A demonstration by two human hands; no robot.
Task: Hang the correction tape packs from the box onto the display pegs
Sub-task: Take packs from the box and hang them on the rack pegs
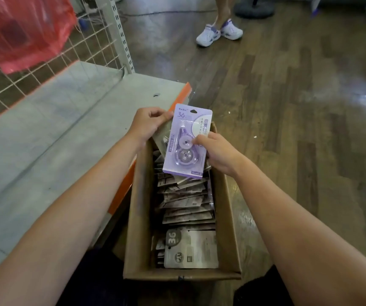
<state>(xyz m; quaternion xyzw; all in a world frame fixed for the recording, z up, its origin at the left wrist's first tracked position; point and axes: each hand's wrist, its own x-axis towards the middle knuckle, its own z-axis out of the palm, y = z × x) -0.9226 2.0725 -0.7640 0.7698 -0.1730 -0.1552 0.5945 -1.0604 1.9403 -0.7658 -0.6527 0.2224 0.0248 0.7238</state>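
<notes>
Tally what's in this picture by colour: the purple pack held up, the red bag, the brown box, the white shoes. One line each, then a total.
Purple correction tape pack, held up by both hands over the box: 1
Red plastic bag on the wire grid: 1
Brown cardboard box: 1
White shoes on the floor: 2
Total: 5
The packs stacked in the box overlap too much to count.

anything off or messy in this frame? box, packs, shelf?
Minor only. The packs in the box lie jumbled at mixed angles, not in a neat row. The shelf has a small dark chip or hole. The purple pack, held by left hand and right hand, looks intact.
</notes>
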